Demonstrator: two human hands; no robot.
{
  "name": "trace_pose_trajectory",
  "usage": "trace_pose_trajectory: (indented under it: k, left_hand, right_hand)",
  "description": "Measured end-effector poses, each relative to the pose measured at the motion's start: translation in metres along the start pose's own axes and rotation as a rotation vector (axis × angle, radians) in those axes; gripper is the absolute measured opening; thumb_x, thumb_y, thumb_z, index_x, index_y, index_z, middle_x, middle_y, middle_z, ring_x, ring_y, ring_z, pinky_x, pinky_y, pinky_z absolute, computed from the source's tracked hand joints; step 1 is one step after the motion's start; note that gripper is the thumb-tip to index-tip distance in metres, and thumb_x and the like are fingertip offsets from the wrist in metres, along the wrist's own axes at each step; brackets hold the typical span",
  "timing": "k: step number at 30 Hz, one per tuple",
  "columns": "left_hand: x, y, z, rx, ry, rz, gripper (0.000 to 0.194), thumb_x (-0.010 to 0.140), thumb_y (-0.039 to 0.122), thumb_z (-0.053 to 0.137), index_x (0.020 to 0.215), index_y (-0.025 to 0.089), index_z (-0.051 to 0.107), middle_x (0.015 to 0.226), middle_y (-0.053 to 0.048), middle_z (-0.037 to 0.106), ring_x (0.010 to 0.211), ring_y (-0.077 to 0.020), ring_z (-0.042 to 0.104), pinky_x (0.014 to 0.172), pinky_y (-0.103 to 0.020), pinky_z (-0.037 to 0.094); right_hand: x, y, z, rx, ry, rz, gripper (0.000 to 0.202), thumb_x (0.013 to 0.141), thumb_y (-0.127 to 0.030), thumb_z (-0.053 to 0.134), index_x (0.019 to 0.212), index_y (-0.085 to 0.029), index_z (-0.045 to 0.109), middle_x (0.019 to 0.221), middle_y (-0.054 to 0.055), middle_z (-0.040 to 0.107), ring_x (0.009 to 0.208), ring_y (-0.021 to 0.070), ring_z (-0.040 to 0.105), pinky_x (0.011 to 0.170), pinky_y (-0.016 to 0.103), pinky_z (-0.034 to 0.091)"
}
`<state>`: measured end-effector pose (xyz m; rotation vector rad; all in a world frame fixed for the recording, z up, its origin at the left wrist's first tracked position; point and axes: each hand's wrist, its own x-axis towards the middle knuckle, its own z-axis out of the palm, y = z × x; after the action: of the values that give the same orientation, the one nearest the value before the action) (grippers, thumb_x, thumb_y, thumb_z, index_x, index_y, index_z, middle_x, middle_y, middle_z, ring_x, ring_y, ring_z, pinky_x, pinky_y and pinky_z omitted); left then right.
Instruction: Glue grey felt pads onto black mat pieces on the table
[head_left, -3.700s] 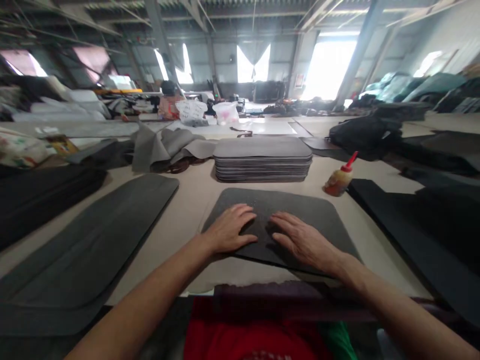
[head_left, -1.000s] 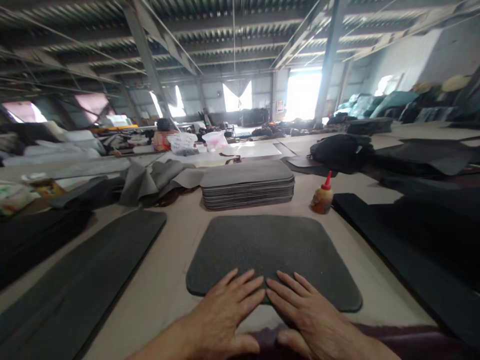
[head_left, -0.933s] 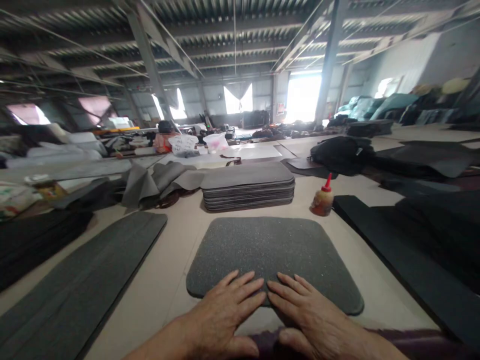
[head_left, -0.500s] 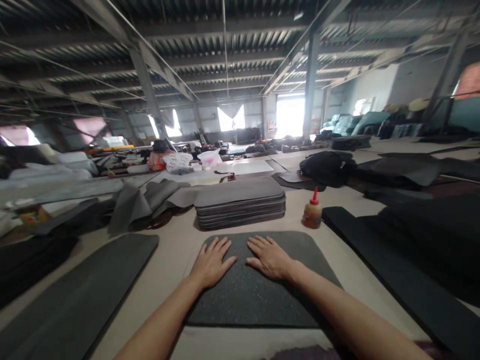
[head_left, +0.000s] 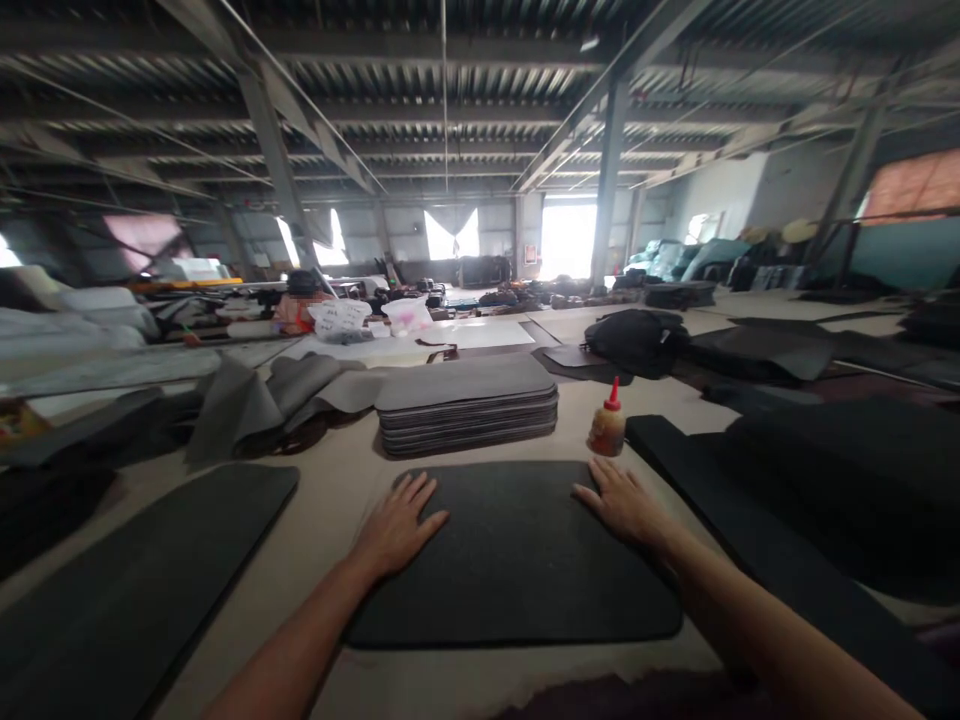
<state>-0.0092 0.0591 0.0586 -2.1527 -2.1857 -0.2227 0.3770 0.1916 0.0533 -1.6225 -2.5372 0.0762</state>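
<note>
A dark grey rectangular panel with rounded corners [head_left: 517, 560] lies flat on the pale table [head_left: 330, 520] in front of me. On its far left corner rests my left hand [head_left: 397, 522], fingers spread and palm down. My right hand [head_left: 622, 503] lies open along the panel's far right edge, thumb pointing inward. Neither hand grips anything. Just beyond the panel stands a neat stack of thinner grey sheets [head_left: 469, 405]. A squeeze bottle with a red nozzle [head_left: 607, 425], holding something brownish, stands upright past my right hand.
Another dark panel [head_left: 172, 570] lies to the left. Crumpled grey sheet material [head_left: 277, 400] is heaped behind it. Long dark pieces [head_left: 697, 500] and a black pile [head_left: 855, 480] take up the right side. Farther off, a person [head_left: 300, 302] is beside white bags [head_left: 341, 322].
My right hand has slid right, from the panel's middle to its right edge. My left hand has shifted slightly left. The pale specks on the panel's surface are now barely visible.
</note>
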Motion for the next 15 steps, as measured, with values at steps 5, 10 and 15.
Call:
trace_pose_trajectory:
  k: [5, 10, 15]
  left_hand:
    - [-0.024, -0.019, -0.004, 0.042, 0.023, -0.069, 0.066, 0.097, 0.057, 0.037, 0.149, 0.016, 0.045, 0.159, -0.013, 0.037, 0.148, -0.0337, 0.032, 0.120, -0.057, 0.029]
    - [-0.051, -0.017, -0.015, 0.102, 0.075, -0.006, 0.056, 0.098, 0.049, 0.040, 0.145, 0.020, 0.051, 0.158, -0.009, 0.040, 0.149, -0.0313, 0.033, 0.123, -0.058, 0.024]
    - [-0.095, -0.024, -0.012, 0.033, 0.064, 0.172, 0.060, 0.095, 0.058, 0.045, 0.149, 0.033, 0.043, 0.157, -0.001, 0.042, 0.142, -0.0270, 0.044, 0.116, -0.048, 0.042]
  right_hand:
    - [-0.037, 0.049, -0.004, -0.027, -0.016, 0.014, 0.061, 0.103, -0.052, 0.031, 0.149, -0.015, 0.047, 0.159, 0.018, 0.031, 0.150, 0.0335, 0.022, 0.117, 0.061, 0.023]
    - [-0.068, 0.028, -0.008, 0.146, 0.118, -0.190, 0.062, 0.104, -0.047, 0.033, 0.150, -0.007, 0.045, 0.158, 0.020, 0.032, 0.149, 0.0317, 0.023, 0.122, 0.052, 0.024]
    - [-0.110, -0.024, -0.023, 0.240, -0.044, -0.361, 0.072, 0.101, -0.057, 0.042, 0.157, -0.013, 0.033, 0.163, 0.015, 0.020, 0.151, 0.0320, 0.016, 0.123, 0.054, 0.018]
